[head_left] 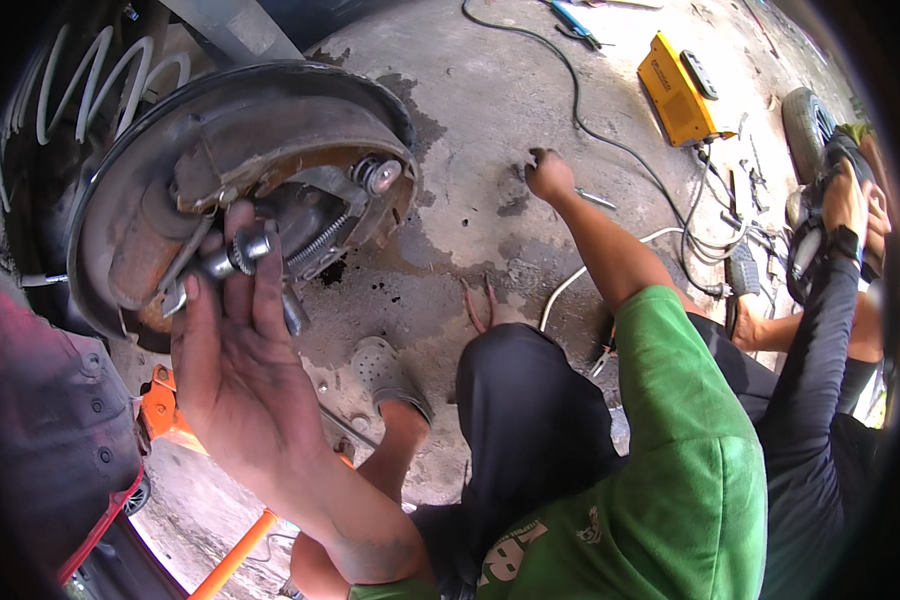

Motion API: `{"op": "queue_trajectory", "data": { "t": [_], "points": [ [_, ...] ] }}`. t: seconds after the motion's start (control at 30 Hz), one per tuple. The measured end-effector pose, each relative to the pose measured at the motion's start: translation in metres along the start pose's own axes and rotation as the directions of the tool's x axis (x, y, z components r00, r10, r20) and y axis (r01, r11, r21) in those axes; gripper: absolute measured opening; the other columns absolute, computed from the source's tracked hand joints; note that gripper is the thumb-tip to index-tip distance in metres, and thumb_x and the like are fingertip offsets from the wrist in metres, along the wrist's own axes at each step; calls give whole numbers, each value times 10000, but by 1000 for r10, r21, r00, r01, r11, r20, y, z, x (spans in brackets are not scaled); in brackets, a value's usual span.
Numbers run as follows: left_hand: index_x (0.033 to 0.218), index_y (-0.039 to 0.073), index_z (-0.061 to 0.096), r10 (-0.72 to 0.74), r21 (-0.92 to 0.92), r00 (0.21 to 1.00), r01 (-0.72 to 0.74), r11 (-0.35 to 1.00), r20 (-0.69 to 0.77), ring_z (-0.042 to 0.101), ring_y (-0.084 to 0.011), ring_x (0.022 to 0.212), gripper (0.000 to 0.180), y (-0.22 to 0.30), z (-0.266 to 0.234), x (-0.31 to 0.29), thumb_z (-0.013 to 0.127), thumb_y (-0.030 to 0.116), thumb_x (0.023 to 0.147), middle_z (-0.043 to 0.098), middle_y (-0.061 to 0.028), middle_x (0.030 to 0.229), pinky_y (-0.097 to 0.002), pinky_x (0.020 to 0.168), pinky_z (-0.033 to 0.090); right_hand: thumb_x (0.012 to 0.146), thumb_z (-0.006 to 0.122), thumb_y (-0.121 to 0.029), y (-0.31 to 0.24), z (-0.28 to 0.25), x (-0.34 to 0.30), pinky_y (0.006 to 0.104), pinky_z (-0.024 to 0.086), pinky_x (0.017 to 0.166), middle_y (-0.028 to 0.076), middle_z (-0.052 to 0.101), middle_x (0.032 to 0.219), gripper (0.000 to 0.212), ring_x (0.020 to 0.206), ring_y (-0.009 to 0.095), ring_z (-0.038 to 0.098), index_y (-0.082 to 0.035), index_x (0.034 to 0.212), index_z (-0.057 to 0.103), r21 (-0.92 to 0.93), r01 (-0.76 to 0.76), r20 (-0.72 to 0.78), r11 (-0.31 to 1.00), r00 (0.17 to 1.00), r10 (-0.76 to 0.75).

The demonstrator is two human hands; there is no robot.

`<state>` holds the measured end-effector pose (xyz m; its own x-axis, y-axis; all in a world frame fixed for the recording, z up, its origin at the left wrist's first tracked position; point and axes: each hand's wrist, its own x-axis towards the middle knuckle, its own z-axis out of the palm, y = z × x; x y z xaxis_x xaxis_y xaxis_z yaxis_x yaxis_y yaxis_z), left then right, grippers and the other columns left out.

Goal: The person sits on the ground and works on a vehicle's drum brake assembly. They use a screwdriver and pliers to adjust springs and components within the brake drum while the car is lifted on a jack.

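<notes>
A drum brake assembly [110, 230], with rusty curved brake shoes [280, 145], stands exposed at the upper left. My left hand [255, 370] reaches up to its lower side, palm up. Its fingers are closed round a metal brake adjuster [245, 250] with a toothed wheel, in among the shoes. A coiled return spring [320, 238] runs just right of those fingertips. Out to the right, my right hand [550, 178] is low over the concrete floor, fingers curled; something dark shows at them, too small to name. A slim metal tool [596, 199] lies beside that wrist.
Red-handled pliers [480, 305] lie by my knee. Cables trail from a yellow box-shaped machine [678, 92]. A co-worker's dark sleeve [815, 340] is close at right, near a tyre [808, 122]. An orange jack [165, 405] stands below the brake; a coil spring [95, 85] is behind it.
</notes>
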<state>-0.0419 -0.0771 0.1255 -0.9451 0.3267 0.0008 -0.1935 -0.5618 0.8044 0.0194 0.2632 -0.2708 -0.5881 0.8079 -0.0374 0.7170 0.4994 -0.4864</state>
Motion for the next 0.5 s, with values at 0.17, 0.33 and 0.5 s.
{"op": "queue_trajectory", "data": {
  "t": [0.17,0.33,0.5],
  "points": [
    [1375,-214,263,-18,-198,983,55,979,180,331,-444,1392,437,1,-1,5,380,12,1021,334,-396,1428,-536,1172,350,889,626,-413,17,55,14,452,528,899,169,675,1162,362,1073,356,649,-153,1122,722,-186,-7,275,982,960,59],
    [1348,-188,336,19,43,1000,-18,999,-9,433,-457,1326,419,-2,6,-4,442,36,1010,461,-368,1345,-531,1137,404,904,655,-333,-6,52,-10,453,536,789,169,700,1051,293,931,357,675,-85,1052,704,-52,34,-131,998,991,-41],
    [1245,9,571,21,-21,999,-21,1000,-33,626,-343,1164,262,-4,5,-1,549,79,994,663,-159,1181,-415,939,576,892,702,-174,-78,-53,-110,341,520,763,138,706,1004,340,889,192,667,7,1176,663,682,-42,100,730,994,-37]
  ]
}}
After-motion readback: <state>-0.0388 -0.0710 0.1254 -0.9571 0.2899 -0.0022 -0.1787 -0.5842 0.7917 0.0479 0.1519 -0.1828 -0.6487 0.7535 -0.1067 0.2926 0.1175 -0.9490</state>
